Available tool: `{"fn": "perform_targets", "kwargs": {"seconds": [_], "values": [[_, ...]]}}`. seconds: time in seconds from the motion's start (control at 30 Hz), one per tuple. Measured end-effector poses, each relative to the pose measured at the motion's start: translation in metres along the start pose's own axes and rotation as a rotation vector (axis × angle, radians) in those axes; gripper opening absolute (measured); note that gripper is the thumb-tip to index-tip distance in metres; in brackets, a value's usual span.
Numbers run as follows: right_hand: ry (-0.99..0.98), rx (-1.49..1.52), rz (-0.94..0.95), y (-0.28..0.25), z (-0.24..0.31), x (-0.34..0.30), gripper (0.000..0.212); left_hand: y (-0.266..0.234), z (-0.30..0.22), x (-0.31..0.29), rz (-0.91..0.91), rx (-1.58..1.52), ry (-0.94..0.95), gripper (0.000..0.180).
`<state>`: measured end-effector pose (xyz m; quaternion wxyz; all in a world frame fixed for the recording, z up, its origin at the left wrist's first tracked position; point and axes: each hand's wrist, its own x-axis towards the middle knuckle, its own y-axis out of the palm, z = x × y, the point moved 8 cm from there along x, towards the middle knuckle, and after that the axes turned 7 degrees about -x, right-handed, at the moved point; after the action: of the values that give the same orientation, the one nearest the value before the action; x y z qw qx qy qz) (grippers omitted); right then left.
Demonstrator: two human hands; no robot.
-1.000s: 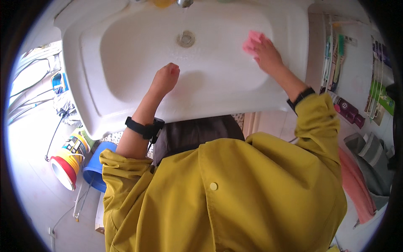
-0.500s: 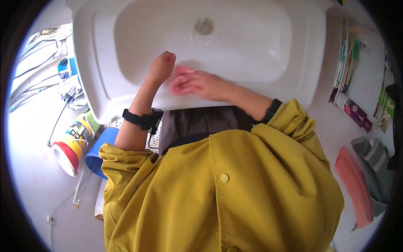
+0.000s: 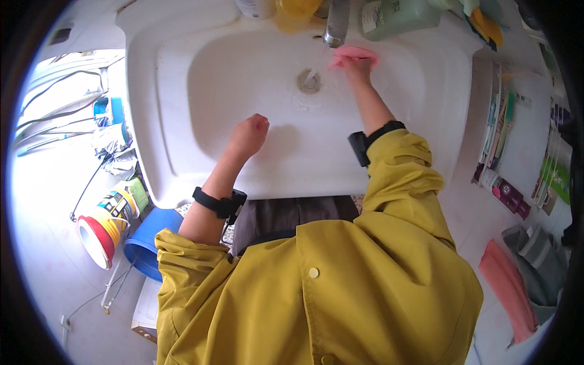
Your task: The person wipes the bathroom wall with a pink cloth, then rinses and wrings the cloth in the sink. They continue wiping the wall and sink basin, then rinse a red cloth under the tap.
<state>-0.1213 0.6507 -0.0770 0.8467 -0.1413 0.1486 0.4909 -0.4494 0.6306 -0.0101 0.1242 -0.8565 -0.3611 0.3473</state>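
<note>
Two bare hands are over one white sink (image 3: 158, 131) from where I stand. The right hand (image 3: 356, 68) has one pink cloth (image 3: 354, 53), its fingers bunched together on it, at the far side of the basin, just right of the single tap (image 3: 336, 24) and beyond the one round drain (image 3: 309, 81). The left hand (image 3: 249, 135) is curled into a fist over the near left part of the basin, fingers pressed in against the palm; I can't tell whether anything is inside. Each wrist wears a black band, two in all: one on the left (image 3: 212, 202), one on the right (image 3: 389, 128).

Three containers stand along the back: a white one (image 3: 255, 7) and a yellow one (image 3: 296, 13) left of the tap, a pale green bottle (image 3: 401, 18) to its right. By the sink's near left corner I count one blue bucket (image 3: 146, 246) and, beside it, one yellow tub with a red rim (image 3: 106, 219). Over to the right hang two cloths, one coral (image 3: 508, 289), one grey (image 3: 538, 274).
</note>
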Motion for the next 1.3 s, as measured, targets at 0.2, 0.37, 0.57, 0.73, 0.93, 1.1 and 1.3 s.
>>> {"fn": "perform_targets", "kwargs": {"seconds": [0.2,0.37,0.57,0.73,0.93,1.1,1.3], "values": [[-0.259,0.385,0.202,0.160,0.054,-0.037,0.019,-0.012,0.008,0.001,-0.068,-0.093,0.019,0.021],[-0.188,0.423,0.128,0.195,0.080,-0.068,0.020,-0.028,0.010,-0.001,-0.082,-0.115,-0.025,0.024],[-0.124,0.489,0.136,0.181,0.049,-0.039,0.027,-0.047,0.011,-0.008,-0.119,-0.181,-0.065,0.023],[-0.083,0.495,0.131,0.246,0.090,-0.062,0.025,-0.063,0.019,-0.020,-0.177,-0.233,-0.098,0.022],[-0.653,-0.530,0.180,0.303,0.083,-0.109,0.034,-0.123,0.012,-0.042,-0.659,-0.413,-0.067,0.015],[-0.546,-0.498,0.948,0.300,0.012,-0.177,0.038,-0.129,0.009,-0.039,-0.624,-0.499,-0.100,0.017],[-0.252,-1.307,0.797,0.165,-0.008,-0.168,0.030,-0.099,0.012,-0.022,-0.416,-0.506,-0.157,0.020]]}}
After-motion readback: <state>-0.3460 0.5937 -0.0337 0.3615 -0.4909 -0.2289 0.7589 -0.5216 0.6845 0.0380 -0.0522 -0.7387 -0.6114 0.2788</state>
